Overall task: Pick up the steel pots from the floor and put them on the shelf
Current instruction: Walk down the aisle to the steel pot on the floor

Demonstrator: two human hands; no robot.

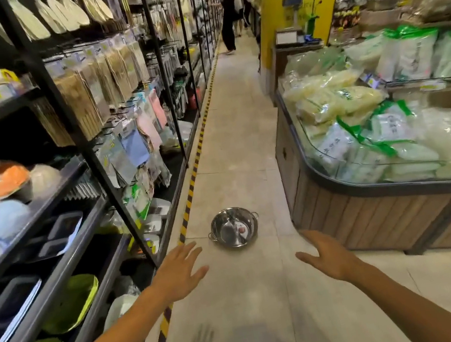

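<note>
Both hands are held wide open and empty: the left hand [179, 275] and right hand [328, 258] are spread apart, seemingly to take the steel pot [233, 227] on the floor [232, 146] just beyond them by both handles.

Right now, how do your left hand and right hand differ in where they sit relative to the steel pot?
The left hand is nearer the black shelf, close below the steel pot; the right hand sits lower and farther out, toward the wooden display counter. The left shows its back, fingers pointing up toward the pot; the right is angled inward. Both are open, empty, and not touching the pot.
</note>
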